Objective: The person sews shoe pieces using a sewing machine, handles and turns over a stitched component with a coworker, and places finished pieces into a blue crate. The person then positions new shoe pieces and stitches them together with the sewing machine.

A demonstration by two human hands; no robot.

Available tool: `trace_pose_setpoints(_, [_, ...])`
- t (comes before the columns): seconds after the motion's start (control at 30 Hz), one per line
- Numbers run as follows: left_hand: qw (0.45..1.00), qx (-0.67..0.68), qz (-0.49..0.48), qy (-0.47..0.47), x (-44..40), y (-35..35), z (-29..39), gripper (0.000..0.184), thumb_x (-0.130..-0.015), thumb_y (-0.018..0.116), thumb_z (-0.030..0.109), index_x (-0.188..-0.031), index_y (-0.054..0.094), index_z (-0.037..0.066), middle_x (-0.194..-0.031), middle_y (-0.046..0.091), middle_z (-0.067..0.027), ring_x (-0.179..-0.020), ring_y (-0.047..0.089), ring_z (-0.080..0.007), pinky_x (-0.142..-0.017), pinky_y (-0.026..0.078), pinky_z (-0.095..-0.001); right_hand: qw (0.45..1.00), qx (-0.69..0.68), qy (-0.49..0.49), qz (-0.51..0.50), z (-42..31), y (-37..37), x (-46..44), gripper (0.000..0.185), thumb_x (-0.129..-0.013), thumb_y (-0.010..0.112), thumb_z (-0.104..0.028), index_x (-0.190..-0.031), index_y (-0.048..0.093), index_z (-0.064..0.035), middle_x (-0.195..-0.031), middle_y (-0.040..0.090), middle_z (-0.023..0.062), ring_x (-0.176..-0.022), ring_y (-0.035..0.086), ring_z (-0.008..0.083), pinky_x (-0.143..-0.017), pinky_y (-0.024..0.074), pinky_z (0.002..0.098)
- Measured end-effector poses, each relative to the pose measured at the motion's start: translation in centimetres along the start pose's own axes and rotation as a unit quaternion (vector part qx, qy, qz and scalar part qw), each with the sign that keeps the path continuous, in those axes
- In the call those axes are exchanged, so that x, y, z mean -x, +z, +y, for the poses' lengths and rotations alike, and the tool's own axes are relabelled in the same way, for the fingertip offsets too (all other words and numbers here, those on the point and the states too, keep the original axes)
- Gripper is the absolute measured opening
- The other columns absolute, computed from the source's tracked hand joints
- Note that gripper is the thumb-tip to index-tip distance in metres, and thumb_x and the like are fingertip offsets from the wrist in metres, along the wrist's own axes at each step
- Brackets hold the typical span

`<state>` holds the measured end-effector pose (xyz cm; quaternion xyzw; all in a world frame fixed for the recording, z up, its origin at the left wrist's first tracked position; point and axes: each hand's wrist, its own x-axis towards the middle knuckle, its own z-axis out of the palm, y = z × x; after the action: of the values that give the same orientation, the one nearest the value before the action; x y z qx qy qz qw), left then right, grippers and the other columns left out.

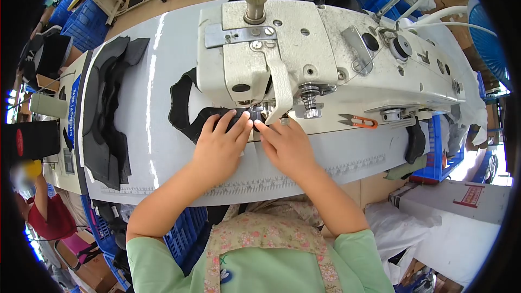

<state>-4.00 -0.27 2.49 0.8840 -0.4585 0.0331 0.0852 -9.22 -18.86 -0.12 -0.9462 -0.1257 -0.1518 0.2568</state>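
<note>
A white sewing machine [304, 49] stands on the pale table [271, 184]. Under its needle area lies a black fabric piece [182, 106], bent into a loop on the left. My left hand [221, 144] rests on the black piece, palm down with its fingers spread. Close beside it, my right hand [285, 146] has its index fingertip at the piece near the presser foot; its other fingers are partly hidden behind the machine's white guard. The needle tip is too small to make out.
Stacked dark pieces [108, 114] lie at the table's left. Orange-handled snips [358, 121] rest on the machine bed at right, with a dark piece [415, 142] near the right edge. Another person in red [54, 217] is at far left. A blue crate [434, 152] stands at right.
</note>
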Motion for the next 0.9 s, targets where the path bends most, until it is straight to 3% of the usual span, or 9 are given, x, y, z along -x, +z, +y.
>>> trace_pose_setpoints(0.17, [1.0,0.018,-0.019,0.003,0.02,0.03,-0.24,0.062,-0.064,0.064,0.01,-0.125,0.052,0.003,-0.132,0.05,-0.0123,-0.12,0.046,-0.029,-0.105,0.03,-0.0451,1.0,0.0,-0.005,-0.004,0.11,-0.02,0.01,0.033,-0.075,0.065,-0.007,-0.108,0.061,-0.0062,-0.097,0.061,0.0108,-0.108,0.054,0.0324,-0.087,0.0468,0.0415])
trace_pose_setpoints(0.6, [1.0,0.009,-0.026,0.006,-0.15,-0.14,-0.18,0.061,-0.065,0.065,0.01,-0.125,0.052,0.004,-0.13,0.051,-0.0143,-0.125,0.043,-0.0305,-0.104,0.031,-0.0454,1.0,0.005,-0.02,0.012,0.22,0.04,0.06,0.03,-0.074,0.065,-0.008,-0.103,0.064,-0.0057,-0.099,0.062,0.0098,-0.107,0.055,0.0287,-0.086,0.0483,0.0388])
trace_pose_setpoints(0.9, [0.999,0.025,-0.032,-0.002,-0.44,-0.31,-0.2,0.061,-0.065,0.065,0.01,-0.125,0.053,0.005,-0.13,0.051,-0.0146,-0.126,0.043,-0.0309,-0.103,0.032,-0.0448,1.0,-0.031,0.007,0.004,0.25,0.18,-0.24,0.028,-0.075,0.063,-0.006,-0.103,0.06,-0.0057,-0.097,0.06,0.0115,-0.104,0.055,0.0316,-0.087,0.0465,0.0409])
